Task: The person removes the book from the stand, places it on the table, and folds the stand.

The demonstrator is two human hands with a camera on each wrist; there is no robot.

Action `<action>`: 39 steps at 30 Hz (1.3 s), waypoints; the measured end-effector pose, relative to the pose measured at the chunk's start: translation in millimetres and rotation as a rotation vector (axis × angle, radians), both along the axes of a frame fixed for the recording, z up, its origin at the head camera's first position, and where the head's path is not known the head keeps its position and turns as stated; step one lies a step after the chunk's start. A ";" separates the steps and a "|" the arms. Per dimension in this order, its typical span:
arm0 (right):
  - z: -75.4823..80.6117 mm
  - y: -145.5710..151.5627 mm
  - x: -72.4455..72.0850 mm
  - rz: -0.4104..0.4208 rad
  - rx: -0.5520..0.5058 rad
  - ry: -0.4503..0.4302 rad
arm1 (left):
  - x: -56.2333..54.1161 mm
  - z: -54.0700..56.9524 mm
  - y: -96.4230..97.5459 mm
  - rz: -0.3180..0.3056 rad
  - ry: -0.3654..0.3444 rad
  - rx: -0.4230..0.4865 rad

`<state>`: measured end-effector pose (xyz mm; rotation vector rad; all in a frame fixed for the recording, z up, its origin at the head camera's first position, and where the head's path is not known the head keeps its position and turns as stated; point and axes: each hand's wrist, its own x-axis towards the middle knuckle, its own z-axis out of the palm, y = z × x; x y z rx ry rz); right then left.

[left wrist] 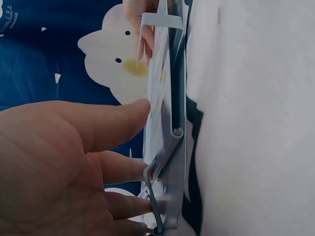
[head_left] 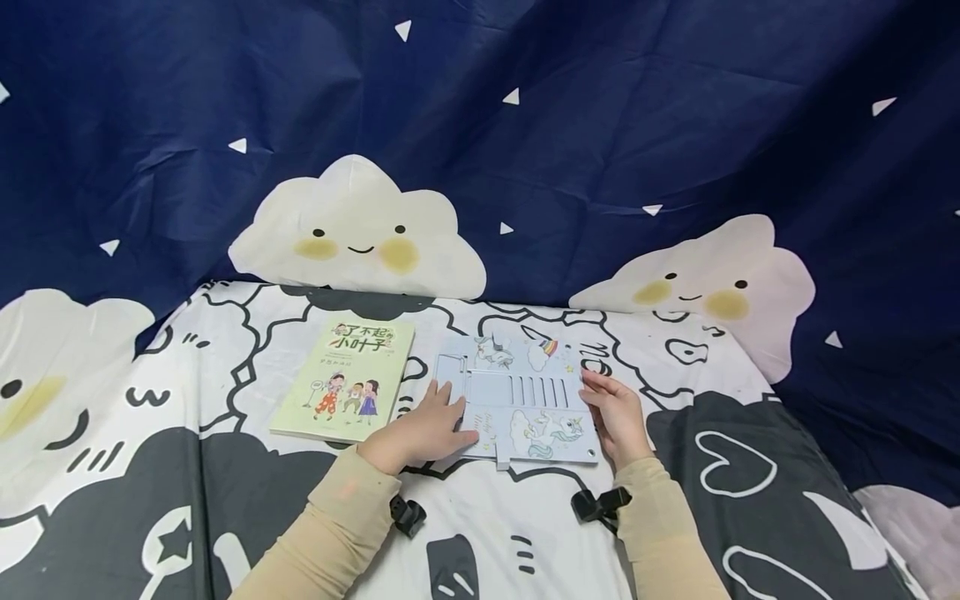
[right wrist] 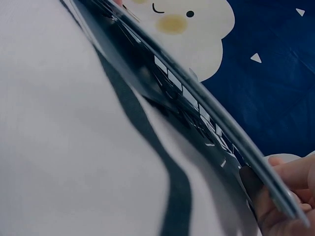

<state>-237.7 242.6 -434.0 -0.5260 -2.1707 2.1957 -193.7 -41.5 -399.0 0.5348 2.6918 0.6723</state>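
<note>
A light blue folding book stand (head_left: 525, 392) with unicorn and rainbow pictures and a row of slots lies on the cloth. Its right side is raised at a slant, with a gap beneath the panel in the right wrist view. My right hand (head_left: 617, 412) pinches that right edge, fingers over and under the panel. On the stand's left part rests my left hand (head_left: 423, 425), fingers extended. Close up in the left wrist view, its fingertips touch the stand near a bent grey wire (left wrist: 153, 199), and the thumb lies along the panel.
Left of the stand lies a pale green book (head_left: 345, 379) with cartoon children on its cover. A black-and-white patterned cloth (head_left: 547, 517) covers the table. Behind it hangs a dark blue curtain (head_left: 585, 150) with smiling clouds.
</note>
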 end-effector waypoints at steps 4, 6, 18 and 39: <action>0.2 -0.3 -0.4 -0.002 0.002 0.002 | 1.3 1.7 0.1 0.000 0.019 -0.014; 0.3 -0.3 -0.4 -0.004 0.002 0.002 | 2.1 2.2 0.1 -0.003 0.029 -0.023; -0.9 0.4 1.7 0.000 -0.019 -0.010 | 4.7 0.8 5.0 0.003 0.063 -0.100; 0.5 0.2 0.6 0.020 -0.016 0.012 | -93.9 11.6 34.1 -0.028 0.085 0.088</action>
